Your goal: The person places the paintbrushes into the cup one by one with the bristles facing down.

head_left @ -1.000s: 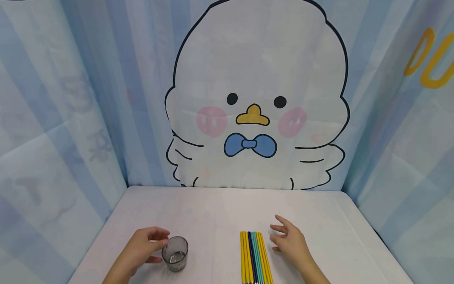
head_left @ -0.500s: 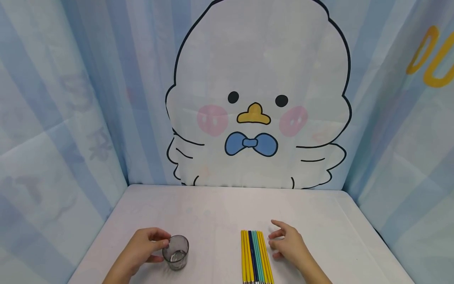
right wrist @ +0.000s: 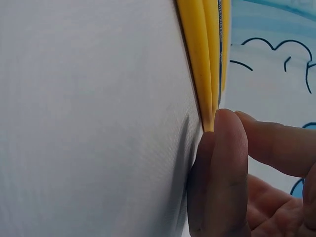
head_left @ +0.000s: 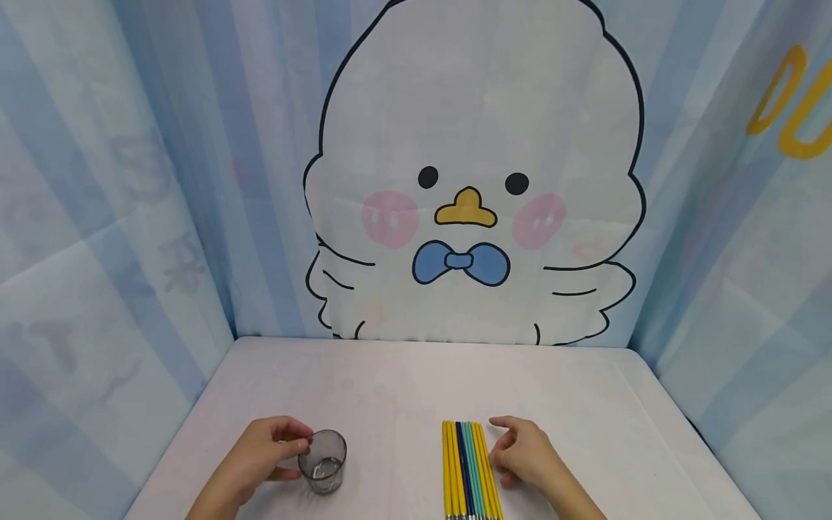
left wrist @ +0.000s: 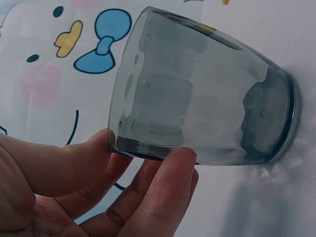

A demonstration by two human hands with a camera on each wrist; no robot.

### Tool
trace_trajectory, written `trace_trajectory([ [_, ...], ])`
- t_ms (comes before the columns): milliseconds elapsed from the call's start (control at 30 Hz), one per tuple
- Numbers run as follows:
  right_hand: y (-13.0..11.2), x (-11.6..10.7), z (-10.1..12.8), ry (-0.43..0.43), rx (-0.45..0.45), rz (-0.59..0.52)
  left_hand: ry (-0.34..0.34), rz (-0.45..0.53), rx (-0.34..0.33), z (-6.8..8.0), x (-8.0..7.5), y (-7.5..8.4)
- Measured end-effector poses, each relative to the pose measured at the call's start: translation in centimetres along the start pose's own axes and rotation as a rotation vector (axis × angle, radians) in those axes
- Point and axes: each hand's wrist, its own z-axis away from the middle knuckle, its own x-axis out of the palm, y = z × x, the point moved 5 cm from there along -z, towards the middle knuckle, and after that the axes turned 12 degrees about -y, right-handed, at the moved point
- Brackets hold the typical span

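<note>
Meanwhile, glass [head_left: 322, 462] stands well left of pencils [head_left: 469, 469], table [head_left: 403, 390] between.

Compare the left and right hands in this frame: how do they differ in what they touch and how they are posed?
The left hand grips the rim of the grey glass between thumb and fingers; the right hand only touches the outermost yellow stick of the row of sticks with its fingertips. The glass stands upright; the sticks lie flat, side by side. Both hands sit low over the white table.

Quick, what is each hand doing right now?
Left hand: holding the glass.
Right hand: open, fingers touching the yellow sticks.
</note>
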Motion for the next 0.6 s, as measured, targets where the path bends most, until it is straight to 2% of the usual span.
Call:
trace_trajectory([
  [200, -0.06, 0.3, 0.06, -0.029, -0.047, 0.037, -0.002, 0.006, 0.007, 0.06, 0.11, 0.14],
  [600, 0.11, 0.58, -0.04, -0.019, -0.036, 0.057, -0.007, 0.007, 0.013, -0.03, 0.16, 0.07],
])
